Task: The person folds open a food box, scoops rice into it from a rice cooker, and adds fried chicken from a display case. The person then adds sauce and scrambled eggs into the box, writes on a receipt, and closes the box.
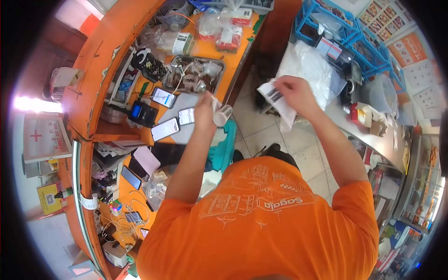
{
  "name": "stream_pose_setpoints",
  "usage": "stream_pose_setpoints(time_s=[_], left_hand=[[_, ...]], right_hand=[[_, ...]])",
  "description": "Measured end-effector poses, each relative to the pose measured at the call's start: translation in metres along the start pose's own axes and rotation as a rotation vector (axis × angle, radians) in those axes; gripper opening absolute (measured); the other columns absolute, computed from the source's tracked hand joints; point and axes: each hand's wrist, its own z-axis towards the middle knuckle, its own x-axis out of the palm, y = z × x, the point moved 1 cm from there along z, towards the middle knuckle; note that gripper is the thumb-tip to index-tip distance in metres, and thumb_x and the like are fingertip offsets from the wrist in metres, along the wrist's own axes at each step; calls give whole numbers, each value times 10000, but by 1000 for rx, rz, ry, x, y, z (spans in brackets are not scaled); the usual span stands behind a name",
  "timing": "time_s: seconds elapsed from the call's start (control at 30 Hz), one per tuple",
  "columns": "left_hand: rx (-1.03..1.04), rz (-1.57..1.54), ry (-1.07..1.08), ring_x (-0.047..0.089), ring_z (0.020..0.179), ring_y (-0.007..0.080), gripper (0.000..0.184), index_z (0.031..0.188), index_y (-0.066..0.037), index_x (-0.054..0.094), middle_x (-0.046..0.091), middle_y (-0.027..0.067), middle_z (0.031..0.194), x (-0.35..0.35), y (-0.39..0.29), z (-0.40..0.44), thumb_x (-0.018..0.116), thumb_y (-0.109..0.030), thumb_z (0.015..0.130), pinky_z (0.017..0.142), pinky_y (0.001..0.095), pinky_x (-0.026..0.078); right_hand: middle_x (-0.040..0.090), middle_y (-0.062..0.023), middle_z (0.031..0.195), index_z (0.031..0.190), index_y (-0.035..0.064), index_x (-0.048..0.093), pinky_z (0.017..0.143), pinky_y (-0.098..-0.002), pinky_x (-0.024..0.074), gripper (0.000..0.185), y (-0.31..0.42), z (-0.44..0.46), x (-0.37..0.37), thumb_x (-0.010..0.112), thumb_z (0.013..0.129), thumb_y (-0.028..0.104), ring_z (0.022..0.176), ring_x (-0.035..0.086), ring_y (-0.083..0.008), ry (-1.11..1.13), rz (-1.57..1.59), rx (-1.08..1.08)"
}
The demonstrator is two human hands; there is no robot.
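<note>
— Please, which colour is the sheet [283, 111] in the right hand [294, 91]?
— It is white, with black print. Beyond this hand, the crates [376, 71] are blue.
— And at the left hand [204, 112]?
— The item [224, 116] in it is white. Beyond is the orange counter [235, 59], behind is the teal bin [228, 145]. Behind both hands, the shirt [284, 238] is orange with pale print.

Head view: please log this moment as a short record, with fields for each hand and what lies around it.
left hand: person's left hand with a small white object at its fingers; too blurred to identify
right hand: person's right hand holding a white, black-printed, sheet-like packet
left side: orange counter bearing a rectangular metal tray and lit-screen smartphones
near left forearm: teal plastic bin
right side: crumpled white plastic sheeting; stacked blue plastic crates beyond
</note>
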Motion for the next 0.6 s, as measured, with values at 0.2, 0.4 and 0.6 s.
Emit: stream_pose_setpoints(time_s=[0.2,0.4,0.6], left_hand=[[-332,678,735,550,957,233,226,936,-102,491,578,91,1079,71,56,-107,546,-321,947,853,373,449],[-229,701,1027,448,1249,230,222,935,-87,397,547,168,1270,134,53,-78,564,-232,953,1032,391,332],[-10,386,43,578,614,170,116,928,-66,407,602,99,774,121,71,3,436,-161,988,541,305,479]], right_hand=[[621,-4,782,922,-19,652,693,-241,432,222,-65,13,-90,595,915,195,758,532,-78,-158,45,94],[603,7,797,930,3,648,694,-230,423,195,-142,24,-98,575,928,184,759,519,-70,-184,380,299],[600,-1,799,935,-10,616,688,-219,418,185,-156,52,-79,550,952,162,748,517,-66,107,371,300]])
